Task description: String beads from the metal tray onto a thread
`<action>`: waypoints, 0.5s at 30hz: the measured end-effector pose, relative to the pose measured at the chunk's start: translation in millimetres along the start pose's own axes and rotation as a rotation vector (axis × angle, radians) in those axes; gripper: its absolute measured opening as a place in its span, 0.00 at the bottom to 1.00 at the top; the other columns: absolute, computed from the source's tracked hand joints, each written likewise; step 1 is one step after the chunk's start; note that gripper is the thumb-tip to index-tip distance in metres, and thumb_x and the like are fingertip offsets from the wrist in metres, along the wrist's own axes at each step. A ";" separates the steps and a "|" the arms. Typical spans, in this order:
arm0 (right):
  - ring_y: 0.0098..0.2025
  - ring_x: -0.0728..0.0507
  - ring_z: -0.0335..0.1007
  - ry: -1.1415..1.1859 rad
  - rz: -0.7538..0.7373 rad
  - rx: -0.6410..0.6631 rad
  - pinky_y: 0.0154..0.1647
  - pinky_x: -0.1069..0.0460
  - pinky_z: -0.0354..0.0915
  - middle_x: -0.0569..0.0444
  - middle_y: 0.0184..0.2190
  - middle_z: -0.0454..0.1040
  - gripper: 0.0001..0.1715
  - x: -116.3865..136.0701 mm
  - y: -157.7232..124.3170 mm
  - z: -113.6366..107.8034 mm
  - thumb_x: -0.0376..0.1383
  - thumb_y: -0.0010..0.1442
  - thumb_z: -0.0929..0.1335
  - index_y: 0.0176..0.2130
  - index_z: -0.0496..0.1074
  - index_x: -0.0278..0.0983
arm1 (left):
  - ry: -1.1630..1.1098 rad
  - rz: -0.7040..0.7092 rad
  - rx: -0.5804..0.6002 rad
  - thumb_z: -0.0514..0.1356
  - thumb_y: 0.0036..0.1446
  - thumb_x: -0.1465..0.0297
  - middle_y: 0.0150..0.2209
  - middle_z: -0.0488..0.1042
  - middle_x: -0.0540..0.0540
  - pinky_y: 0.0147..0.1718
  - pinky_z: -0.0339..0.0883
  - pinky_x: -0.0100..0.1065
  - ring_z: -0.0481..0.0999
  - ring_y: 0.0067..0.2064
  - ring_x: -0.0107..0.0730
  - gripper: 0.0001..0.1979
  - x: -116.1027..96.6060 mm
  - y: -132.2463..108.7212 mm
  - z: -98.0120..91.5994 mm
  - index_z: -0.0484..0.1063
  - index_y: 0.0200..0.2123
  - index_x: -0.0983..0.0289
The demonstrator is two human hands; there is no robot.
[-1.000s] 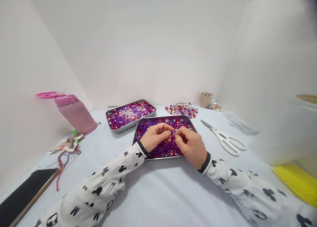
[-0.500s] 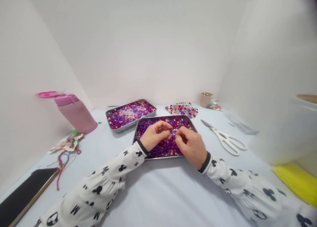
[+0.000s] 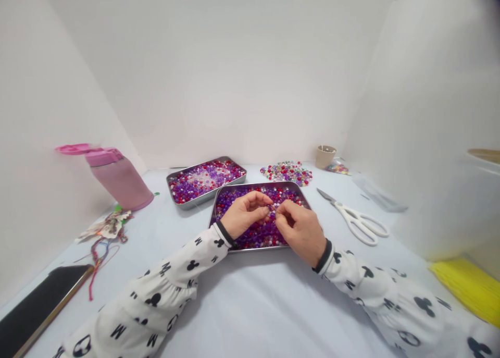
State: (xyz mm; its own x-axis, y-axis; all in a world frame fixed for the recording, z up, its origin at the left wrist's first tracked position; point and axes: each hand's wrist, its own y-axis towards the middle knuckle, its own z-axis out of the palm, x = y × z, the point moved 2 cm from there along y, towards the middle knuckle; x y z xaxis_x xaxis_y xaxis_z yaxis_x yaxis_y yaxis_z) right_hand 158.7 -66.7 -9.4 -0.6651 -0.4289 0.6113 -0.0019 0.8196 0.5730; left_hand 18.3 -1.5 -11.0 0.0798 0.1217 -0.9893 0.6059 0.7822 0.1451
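Both hands are over the nearer metal tray [image 3: 258, 250], which is full of purple, red and clear beads [image 3: 250, 238]. My left hand [image 3: 248, 212] has thumb and fingertips pinched together at the tray's middle; what lies between them is too small to make out. Close to its right, my right hand [image 3: 300, 230] is closed in a pinch, its fingertips almost meeting the left ones. Whatever it grips is also too small to tell. A thin thread shows faintly by the tray's left side.
Behind stand a second bead tray [image 3: 203, 197], a bead pile [image 3: 287, 173] and a small cup [image 3: 325, 157]. White-handled scissors [image 3: 357, 220] lie right, with a yellow bundle [image 3: 466, 290] beyond. At left are a pink bottle [image 3: 121, 181], tangled cords [image 3: 97, 259] and a phone [image 3: 42, 306].
My right hand has shifted very slightly left, towards the left fingertips. My left hand has barely moved.
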 end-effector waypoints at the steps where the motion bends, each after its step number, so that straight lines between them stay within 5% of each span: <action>1: 0.22 0.52 0.58 0.000 0.001 0.004 0.26 0.57 0.54 0.61 0.19 0.64 0.08 -0.1 -0.2 0.2 0.28 0.54 0.62 0.24 0.63 0.37 | 0.001 0.003 -0.008 0.63 0.48 0.68 0.29 0.70 0.50 0.30 0.64 0.28 0.69 0.28 0.22 0.13 -0.1 0.2 -0.1 0.66 0.36 0.67; 15: 0.22 0.52 0.59 -0.016 0.019 -0.013 0.26 0.57 0.54 0.60 0.20 0.64 0.08 -0.6 -0.2 -0.7 0.28 0.54 0.62 0.25 0.63 0.36 | 0.080 -0.004 -0.005 0.60 0.51 0.67 0.27 0.70 0.49 0.28 0.63 0.27 0.68 0.27 0.22 0.12 0.1 -0.5 -1.8 0.68 0.38 0.67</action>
State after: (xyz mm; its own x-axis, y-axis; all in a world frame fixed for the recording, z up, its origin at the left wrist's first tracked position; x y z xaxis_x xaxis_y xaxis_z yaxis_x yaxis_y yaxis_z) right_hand 159.6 -66.9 -9.5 -0.6765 -0.4069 0.6138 0.0205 0.8228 0.5680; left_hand 16.5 -0.7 -11.1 0.0137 0.1669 -0.9859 0.6022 0.7857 0.1414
